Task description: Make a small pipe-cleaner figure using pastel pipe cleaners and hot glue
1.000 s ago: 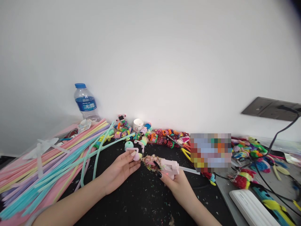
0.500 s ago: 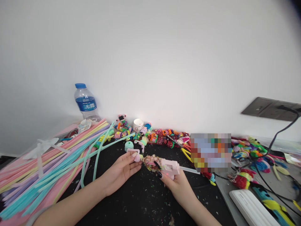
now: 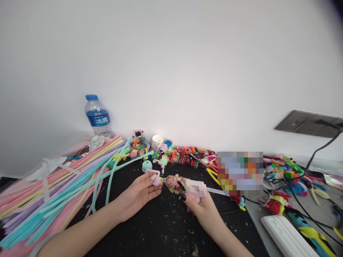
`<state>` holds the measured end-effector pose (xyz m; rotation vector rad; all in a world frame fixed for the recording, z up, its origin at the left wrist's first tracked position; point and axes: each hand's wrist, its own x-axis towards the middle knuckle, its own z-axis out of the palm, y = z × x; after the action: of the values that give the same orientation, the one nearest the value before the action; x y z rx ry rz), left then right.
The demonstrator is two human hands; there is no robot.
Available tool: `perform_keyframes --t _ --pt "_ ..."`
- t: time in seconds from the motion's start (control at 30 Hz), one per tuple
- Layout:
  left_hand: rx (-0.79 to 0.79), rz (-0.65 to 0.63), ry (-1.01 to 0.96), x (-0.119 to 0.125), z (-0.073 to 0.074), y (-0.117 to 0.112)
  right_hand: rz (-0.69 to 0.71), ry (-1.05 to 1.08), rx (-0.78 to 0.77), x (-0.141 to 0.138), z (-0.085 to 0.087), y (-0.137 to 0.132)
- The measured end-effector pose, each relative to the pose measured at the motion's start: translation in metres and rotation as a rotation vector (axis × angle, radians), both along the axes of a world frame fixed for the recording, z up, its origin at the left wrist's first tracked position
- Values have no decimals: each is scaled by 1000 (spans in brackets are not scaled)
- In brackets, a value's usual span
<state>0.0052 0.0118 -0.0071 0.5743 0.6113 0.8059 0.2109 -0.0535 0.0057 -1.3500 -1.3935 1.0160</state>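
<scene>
so left hand (image 3: 136,196) pinches lilac piece (image 3: 157,181), right hand (image 3: 202,210) grips glue gun (image 3: 196,187).

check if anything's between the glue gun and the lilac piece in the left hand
Nothing visible does: the pink glue gun, in the right hand, points at the lilac piece in the left hand from close up; whether they touch is unclear. The mint coil lies beyond, off that line.

1 glue gun (image 3: 197,189), 2 hands (image 3: 139,192), 1 btl (image 3: 98,117), 1 mint coil (image 3: 147,166)
</scene>
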Motion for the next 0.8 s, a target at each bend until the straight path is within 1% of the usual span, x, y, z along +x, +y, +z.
perform_keyframes --t 0.13,0.23,0.53,0.63,0.8 --pt "13 -56 -12 -1 2 -1 2 52 -45 2 1 2" --pt "21 -72 -22 -1 3 -2 10 68 -74 3 1 3" --pt "36 -110 -42 -2 2 -3 -3 95 -125 2 -8 0" --pt "40 -116 -43 -2 2 -3 8 85 -124 2 -8 0" --pt "47 -128 -64 -2 3 -3 12 65 -81 3 -5 2"
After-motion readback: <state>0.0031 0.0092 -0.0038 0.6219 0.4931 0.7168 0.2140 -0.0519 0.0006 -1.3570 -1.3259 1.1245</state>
